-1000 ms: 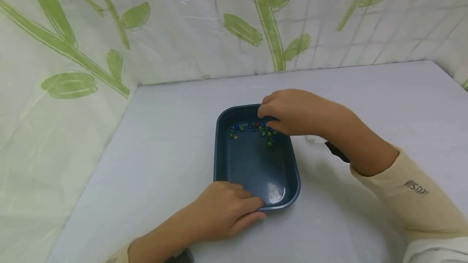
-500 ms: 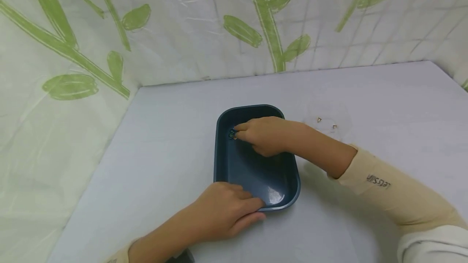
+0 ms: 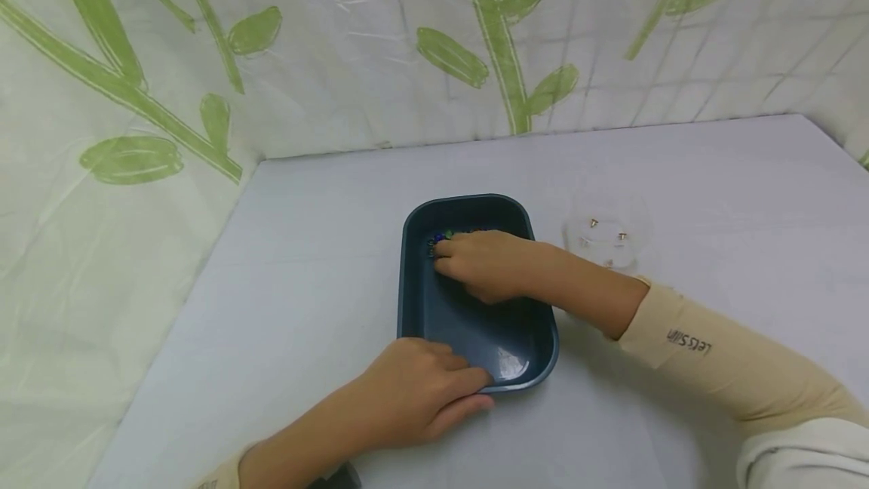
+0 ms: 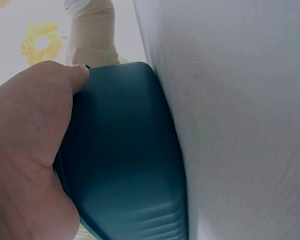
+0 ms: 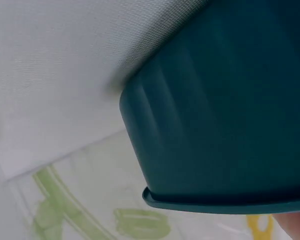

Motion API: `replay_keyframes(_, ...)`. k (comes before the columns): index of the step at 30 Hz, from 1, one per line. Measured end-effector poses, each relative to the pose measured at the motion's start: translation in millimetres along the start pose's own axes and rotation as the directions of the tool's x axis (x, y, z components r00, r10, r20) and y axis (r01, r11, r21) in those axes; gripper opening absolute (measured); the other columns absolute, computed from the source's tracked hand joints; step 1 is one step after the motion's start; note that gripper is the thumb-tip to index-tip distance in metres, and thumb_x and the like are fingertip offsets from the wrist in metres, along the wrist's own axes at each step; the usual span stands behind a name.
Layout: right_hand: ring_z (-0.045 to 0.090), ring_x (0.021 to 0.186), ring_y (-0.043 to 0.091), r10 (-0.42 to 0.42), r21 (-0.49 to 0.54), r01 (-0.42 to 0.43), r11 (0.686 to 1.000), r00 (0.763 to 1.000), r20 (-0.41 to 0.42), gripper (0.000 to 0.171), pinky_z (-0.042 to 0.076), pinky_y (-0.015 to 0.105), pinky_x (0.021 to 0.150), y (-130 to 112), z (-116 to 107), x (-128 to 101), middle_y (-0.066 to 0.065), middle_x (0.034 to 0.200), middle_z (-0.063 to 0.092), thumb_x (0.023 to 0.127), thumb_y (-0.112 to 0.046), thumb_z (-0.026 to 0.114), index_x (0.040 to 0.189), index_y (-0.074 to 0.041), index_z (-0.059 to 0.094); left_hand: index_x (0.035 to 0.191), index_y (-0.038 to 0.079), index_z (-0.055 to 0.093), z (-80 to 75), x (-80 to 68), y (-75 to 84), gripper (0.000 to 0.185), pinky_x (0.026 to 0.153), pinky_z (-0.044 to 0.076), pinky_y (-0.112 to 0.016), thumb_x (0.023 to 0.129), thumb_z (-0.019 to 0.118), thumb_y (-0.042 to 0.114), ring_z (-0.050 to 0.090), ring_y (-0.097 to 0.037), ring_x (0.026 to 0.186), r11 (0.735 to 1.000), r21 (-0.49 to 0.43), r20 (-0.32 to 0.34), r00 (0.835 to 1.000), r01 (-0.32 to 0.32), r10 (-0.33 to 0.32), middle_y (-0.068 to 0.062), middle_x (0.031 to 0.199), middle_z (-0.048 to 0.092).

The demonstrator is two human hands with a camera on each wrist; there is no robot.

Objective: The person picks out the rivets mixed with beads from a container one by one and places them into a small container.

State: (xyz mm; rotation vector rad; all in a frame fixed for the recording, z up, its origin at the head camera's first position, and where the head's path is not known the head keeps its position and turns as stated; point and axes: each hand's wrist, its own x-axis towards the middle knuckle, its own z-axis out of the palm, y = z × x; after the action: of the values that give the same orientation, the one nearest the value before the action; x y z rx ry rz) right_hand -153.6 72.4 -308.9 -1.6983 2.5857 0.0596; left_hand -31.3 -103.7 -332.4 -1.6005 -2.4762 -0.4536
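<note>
A dark teal tray lies on the pale table. My left hand grips the tray's near left corner; its thumb presses on the rim of the tray in the left wrist view. My right hand is down inside the tray, knuckles up, with bent fingers over a cluster of small coloured beads at the far left. Most beads are hidden under it, so whether it pinches any cannot be seen. The right wrist view shows only the tray's outer wall.
A clear plastic cup holding a few small gold pieces stands on the table just right of the tray. A plastic sheet printed with green leaves walls the table at the back and left.
My right hand has dropped from the tray's far right edge into the tray and slid left over the beads, uncovering the clear cup. The left hand and the tray have not moved.
</note>
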Motion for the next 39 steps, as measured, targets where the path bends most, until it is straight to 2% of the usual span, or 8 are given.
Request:
replay_keyframes(2, 0.061, 0.089, 0.022, -0.021, -0.016, 0.02, 1.0, 0.999, -0.033, 0.018, 0.052, 0.034, 0.075, 0.8, 2.1, 2.1, 0.009, 0.108, 0.062, 0.097, -0.005, 0.06, 0.112, -0.003, 0.069, 0.087, 0.021, 0.062, -0.3, -0.1, 0.0, 0.024, 0.054, 0.032, -0.015, 0.104, 0.053, 0.035, 0.042, -0.001, 0.058, 1.0, -0.006, 0.006, 1.0, 0.005, -0.005, 0.013, 0.065, 0.048)
replay_keyframes(4, 0.056, 0.081, 0.019, -0.031, -0.023, 0.03, 0.999, 0.999, -0.042, 0.014, 0.051, 0.032, 0.07, 1.5, 4.2, 4.4, 0.007, 0.1, 0.06, 0.097, -0.004, 0.061, 0.107, -0.004, 0.071, 0.086, 0.021, 0.062, -0.3, -0.2, -0.2, 0.025, 0.054, 0.031, -0.015, 0.105, 0.053, 0.035, 0.042, -0.001, 0.058, 1.0, 0.0, 0.005, 1.0, 0.005, -0.005, 0.014, 0.065, 0.048)
replay_keyframes(9, 0.054, 0.077, 0.017, -0.021, -0.043, 0.02, 0.999, 0.999, -0.03, 0.014, 0.05, 0.03, 0.068, 1.9, 6.4, 7.1, 0.005, 0.095, 0.06, 0.093, 0.001, 0.067, 0.104, -0.007, 0.072, 0.087, 0.021, 0.061, 0.6, 0.6, -0.5, 0.023, 0.054, 0.032, -0.015, 0.104, 0.054, 0.034, 0.043, -0.001, 0.058, 1.0, 0.009, -0.005, 1.0, -0.006, 0.006, 0.013, 0.064, 0.047)
replay_keyframes(16, 0.057, 0.069, 0.013, -0.05, -0.05, 0.046, 0.998, 0.996, -0.077, 0.017, 0.051, 0.028, 0.066, 2.9, 9.6, 9.6, 0.001, 0.085, 0.065, 0.09, 0.004, 0.069, 0.097, -0.011, 0.074, 0.087, 0.02, 0.062, 0.7, 0.2, 0.6, 0.025, 0.054, 0.03, -0.014, 0.105, 0.053, 0.035, 0.042, 0.0, 0.058, 1.0, -0.017, 0.017, 1.0, 0.014, -0.013, 0.014, 0.065, 0.048)
replay_keyframes(23, 0.052, 0.061, 0.01, -0.085, -0.105, 0.071, 0.992, 0.988, -0.129, 0.019, 0.048, 0.027, 0.059, 4.5, 12.0, 9.7, -0.001, 0.078, 0.063, 0.088, 0.005, 0.069, 0.09, -0.013, 0.074, 0.088, 0.021, 0.063, 1.4, -0.3, 0.4, 0.025, 0.055, 0.03, -0.013, 0.105, 0.053, 0.036, 0.042, 0.0, 0.058, 1.0, -0.016, 0.024, 0.999, 0.021, -0.021, 0.014, 0.065, 0.049)
replay_keyframes(39, 0.043, 0.056, 0.01, -0.104, -0.082, 0.093, 0.992, 0.983, -0.151, 0.023, 0.044, 0.027, 0.055, 4.7, 5.4, 4.4, 0.0, 0.073, 0.06, 0.084, 0.011, 0.068, 0.085, -0.012, 0.073, 0.089, 0.021, 0.064, 2.0, 0.0, -0.5, 0.024, 0.054, 0.029, -0.012, 0.105, 0.053, 0.035, 0.041, 0.001, 0.057, 1.0, -0.015, 0.01, 1.0, 0.01, -0.01, 0.014, 0.064, 0.048)
